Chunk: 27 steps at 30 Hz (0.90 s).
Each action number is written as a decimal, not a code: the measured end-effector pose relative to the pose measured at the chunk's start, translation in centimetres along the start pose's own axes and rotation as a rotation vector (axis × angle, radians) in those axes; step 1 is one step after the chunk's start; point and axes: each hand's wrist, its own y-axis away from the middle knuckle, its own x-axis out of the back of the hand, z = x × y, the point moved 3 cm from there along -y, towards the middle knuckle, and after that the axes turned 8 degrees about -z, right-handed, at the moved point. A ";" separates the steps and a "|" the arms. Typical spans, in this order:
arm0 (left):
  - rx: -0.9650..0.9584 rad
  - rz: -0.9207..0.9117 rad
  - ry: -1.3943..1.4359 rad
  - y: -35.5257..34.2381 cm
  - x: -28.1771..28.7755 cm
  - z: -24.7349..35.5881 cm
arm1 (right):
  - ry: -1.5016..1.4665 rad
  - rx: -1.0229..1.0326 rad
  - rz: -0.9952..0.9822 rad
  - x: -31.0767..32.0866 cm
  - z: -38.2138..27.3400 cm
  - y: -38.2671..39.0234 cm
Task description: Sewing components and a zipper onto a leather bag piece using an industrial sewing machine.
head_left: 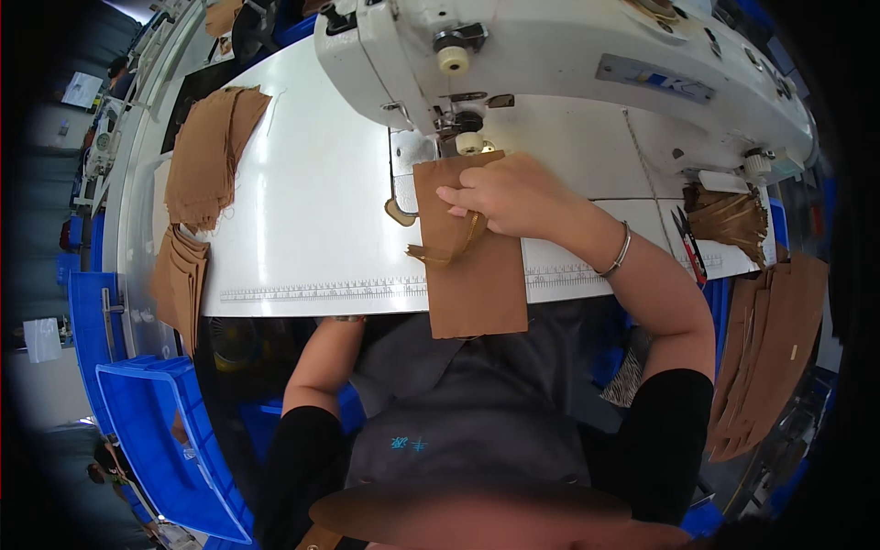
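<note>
A brown fabric rectangle [472, 302] lies under the sewing machine's presser area [463, 128] and overhangs the table's front edge. On it a curved gold-brown zipper strip [449, 257] trails from beneath my right hand [490, 194]. My right hand rests on the upper fabric with curled fingers closed on the strip, just in front of the needle area. My left forearm [325, 362] reaches up to the table's front edge; the left hand itself is hidden under the tabletop.
Brown fabric stacks [206, 156] lie left on the white table [302, 229]. Scissors [689, 243] and zipper strips [724, 220] sit right. Larger brown panels [765, 357] stand at right; blue bins [165, 440] lower left. Distant people [101, 472] are at the far left.
</note>
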 end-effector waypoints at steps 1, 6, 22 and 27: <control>-0.003 0.000 -0.003 -0.6 0.3 0.0 | -0.034 0.037 -0.016 -0.2 0.2 -0.1; -0.016 -0.030 0.005 0.6 0.2 0.4 | -0.086 0.064 0.004 -1.0 0.6 0.3; 0.083 -0.048 0.229 -2.8 -2.0 -6.7 | -0.121 0.041 0.048 -0.7 -0.1 0.2; 0.137 -0.023 0.293 -2.8 -2.6 -7.8 | -0.107 0.039 0.047 -0.6 0.0 0.4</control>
